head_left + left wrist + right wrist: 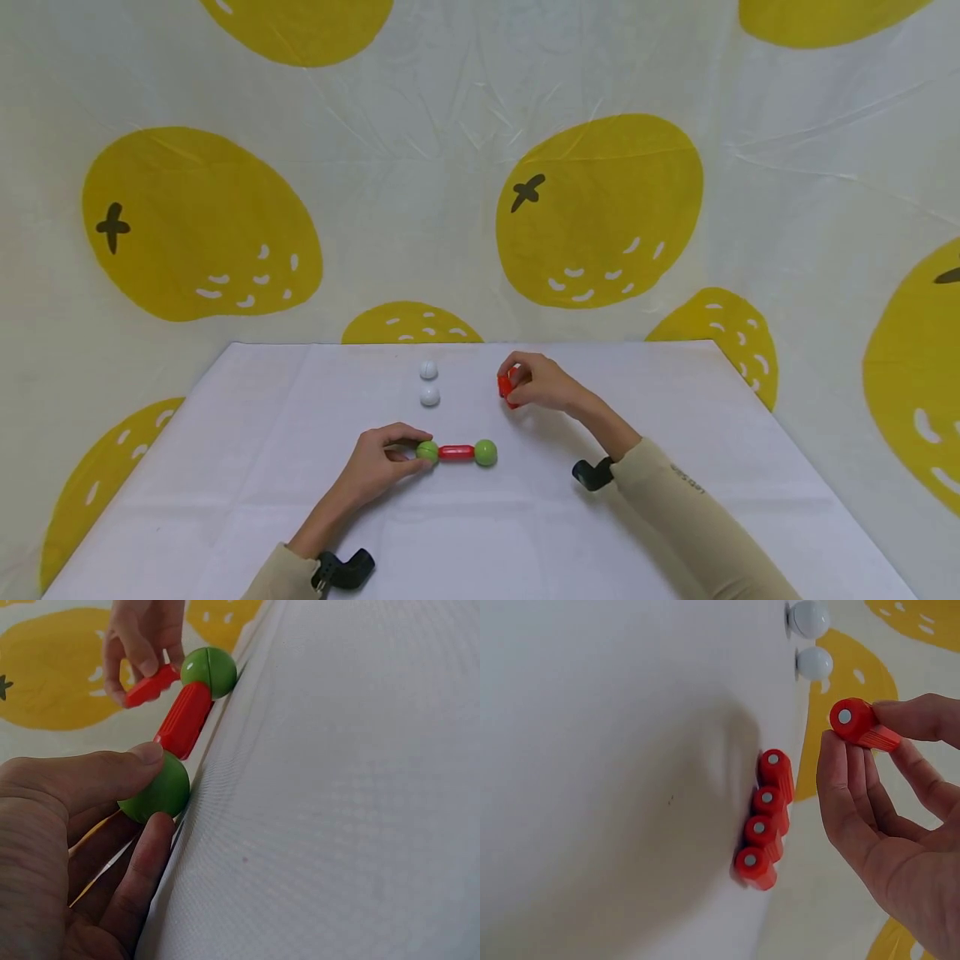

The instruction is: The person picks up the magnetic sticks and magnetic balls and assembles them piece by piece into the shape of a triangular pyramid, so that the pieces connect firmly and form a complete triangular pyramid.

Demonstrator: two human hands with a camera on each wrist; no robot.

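left hand [378,462]: thumb and fingers pinch left green ball [427,451] of the red rod [456,452] and ball piece, mid-table | two white balls [429,383]: near far edge | right hand [542,383]: pinches one red stick [507,388] just above four red sticks [766,818] lying right of centre

left hand [378,462] pinches green ball [427,451] (rod-linked) | right hand [543,383] holds red rod [506,387]

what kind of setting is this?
Likely a staged tabletop recording setup, not a lived-in room: a table under a plain white cloth, a lemon-print backdrop sheet hung behind it, and only a few toy rods and balls, like the green-ball-and-red-rod piece.
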